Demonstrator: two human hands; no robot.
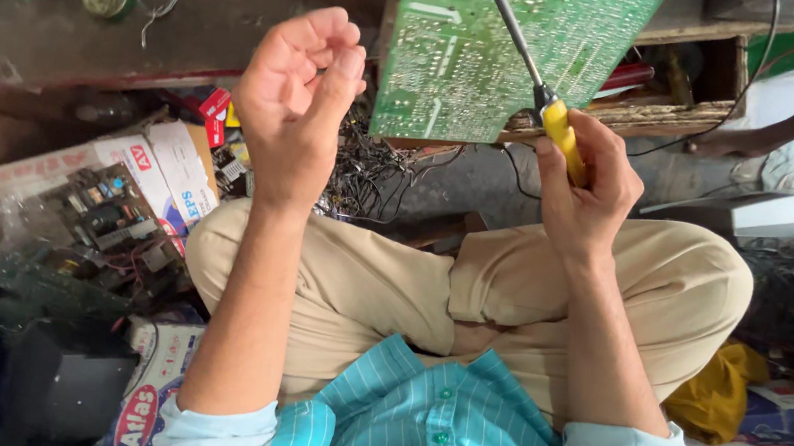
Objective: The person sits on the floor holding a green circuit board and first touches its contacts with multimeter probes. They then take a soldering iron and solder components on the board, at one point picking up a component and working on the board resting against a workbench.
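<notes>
The soldering iron (551,112), with a yellow handle and a thin dark shaft, sits right of centre in the far half of the scene, its shaft slanting up and left across the green circuit board (491,48) so that the tip lies over the board's solder side. The right hand (584,178) is wrapped around the yellow handle, fingers curled and thumb laid along it, holding the tool firmly. The board leans tilted at the far centre, its lower edge over a cluttered wooden tray (680,110) on the right. The left hand (298,87) is raised to the left of the board, apart from it, its fingers curled in toward the palm in a loose fist; whether anything small is pinched inside cannot be told. Both forearms rise from rolled pale blue sleeves of a striped shirt (426,429) at the near edge, above crossed legs in tan trousers (382,280). A tangle of dark wires (368,167) lies between the left hand and the board's lower edge. On the left, a cardboard box (155,166) lies beside an exposed electronics chassis (107,214). A yellow cloth (720,390) sits near right.
</notes>
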